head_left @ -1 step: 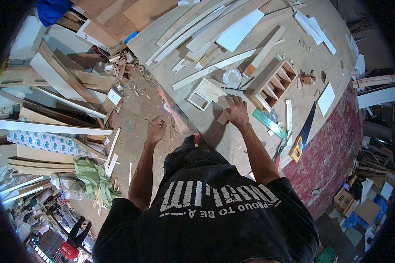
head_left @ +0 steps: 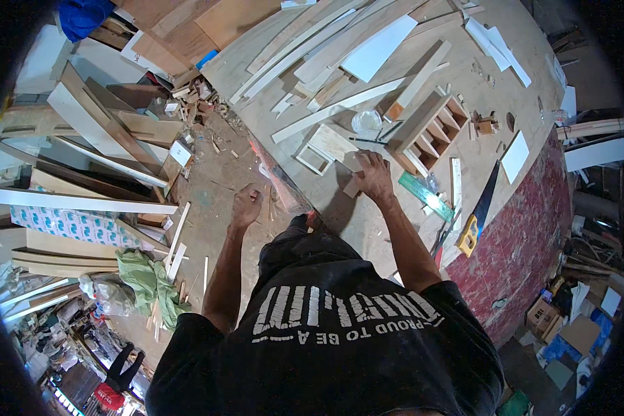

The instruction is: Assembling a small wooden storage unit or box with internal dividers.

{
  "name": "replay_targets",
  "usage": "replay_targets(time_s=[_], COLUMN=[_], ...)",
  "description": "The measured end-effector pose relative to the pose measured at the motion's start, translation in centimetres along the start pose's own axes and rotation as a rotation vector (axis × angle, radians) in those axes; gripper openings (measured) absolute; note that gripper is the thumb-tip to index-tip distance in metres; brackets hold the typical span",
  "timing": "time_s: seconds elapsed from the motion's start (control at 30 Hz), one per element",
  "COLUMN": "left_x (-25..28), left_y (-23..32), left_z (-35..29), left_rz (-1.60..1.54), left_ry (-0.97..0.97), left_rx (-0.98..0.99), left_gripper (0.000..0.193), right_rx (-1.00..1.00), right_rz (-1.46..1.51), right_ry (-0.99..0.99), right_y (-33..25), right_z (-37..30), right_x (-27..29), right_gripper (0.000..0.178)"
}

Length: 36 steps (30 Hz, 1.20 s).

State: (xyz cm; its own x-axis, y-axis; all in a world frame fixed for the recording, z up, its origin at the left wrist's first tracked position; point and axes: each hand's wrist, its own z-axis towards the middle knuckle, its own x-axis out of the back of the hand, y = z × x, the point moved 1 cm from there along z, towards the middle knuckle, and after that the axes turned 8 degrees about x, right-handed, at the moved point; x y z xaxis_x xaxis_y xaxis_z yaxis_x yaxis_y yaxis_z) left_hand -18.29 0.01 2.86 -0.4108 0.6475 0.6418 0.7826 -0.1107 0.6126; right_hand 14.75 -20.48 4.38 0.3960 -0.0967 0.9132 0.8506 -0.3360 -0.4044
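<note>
My right hand (head_left: pixel 374 177) grips the near end of a pale wooden board (head_left: pixel 331 142) on the workbench, its fingers curled over the edge. A small wooden block (head_left: pixel 351 188) sticks out beside the palm. Touching the board's left side is a small open wooden frame (head_left: pixel 313 161). Over the floor, left of the bench corner, my left hand (head_left: pixel 247 206) hangs with curled fingers; whether anything is inside cannot be seen. Right of my right hand stands a wooden box with several compartments (head_left: pixel 433 132). A green ruler-like strip (head_left: pixel 425 195) lies nearer to me.
A handsaw with a yellow handle (head_left: pixel 469 236) lies at the bench's right. Behind the board are a clear round container (head_left: pixel 367 123) and long wood strips (head_left: pixel 340 111). Stacked boards (head_left: pixel 83 206) and a green cloth (head_left: pixel 145 277) crowd the floor at left.
</note>
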Motion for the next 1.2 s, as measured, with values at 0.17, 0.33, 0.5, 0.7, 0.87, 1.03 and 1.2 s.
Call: replay_targets(time_s=[0.17, 0.33, 0.5, 0.7, 0.87, 1.03, 1.2], left_x=[-0.2, -0.2, -0.3, -0.4, -0.3, -0.1, -0.5], left_y=[-0.5, -1.5, -1.6, -3.0, -3.1, -3.2, -1.6], left_z=[-0.1, -0.3, -0.8, -1.1, -1.3, -1.5, -1.1], left_rz=[0.014, 0.007, -0.064, -0.061, 0.002, -0.058, -0.054], left_ry=[0.002, -0.015, 0.029, 0.048, 0.008, -0.024, 0.023], left_rx=[0.014, 0.002, -0.006, -0.009, -0.021, 0.055, 0.025], left_gripper=[0.034, 0.038, 0.033, 0.035, 0.042, 0.042, 0.033], right_rx=[-0.007, -0.004, 0.007, 0.004, 0.023, 0.047, 0.030], right_rz=[0.000, 0.017, -0.050, -0.038, -0.047, -0.052, -0.024], right_ry=[-0.016, -0.023, -0.025, -0.048, -0.025, -0.024, -0.016], right_y=[-0.2, -0.2, 0.0, -0.5, 0.0, 0.1, 0.0], right_z=[-0.1, 0.0, -0.2, 0.1, -0.1, -0.1, -0.1], right_x=[0.2, 0.1, -0.2, 0.1, -0.4, -0.5, -0.2], right_gripper=[0.060, 0.061, 0.058, 0.057, 0.059, 0.062, 0.060])
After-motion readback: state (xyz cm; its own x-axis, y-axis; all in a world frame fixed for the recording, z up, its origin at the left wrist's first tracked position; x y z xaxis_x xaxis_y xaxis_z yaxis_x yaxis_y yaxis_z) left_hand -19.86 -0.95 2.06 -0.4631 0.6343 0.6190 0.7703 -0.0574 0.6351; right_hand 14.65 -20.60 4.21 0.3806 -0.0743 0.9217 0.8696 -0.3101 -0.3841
